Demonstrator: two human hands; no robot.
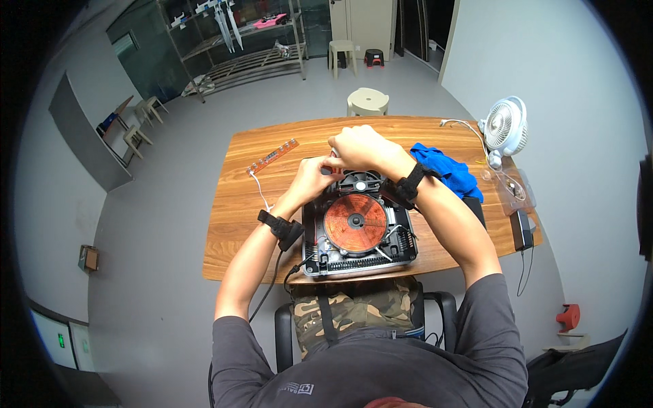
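An opened induction cooker lies on the wooden table in front of me, its round copper coil exposed. A black cooling fan sits at its far side. Above the far left corner of the housing, my right hand is closed in a fist over a small red-handled tool, which resembles a screwdriver. My left hand pinches low on the same tool, just beneath the right one. The tool's tip is hidden by my fingers.
On the wooden table, an orange circuit strip with a white cable lies left. A blue cloth, a white fan, a clear plastic box and a black adapter are on the right. A stool stands beyond.
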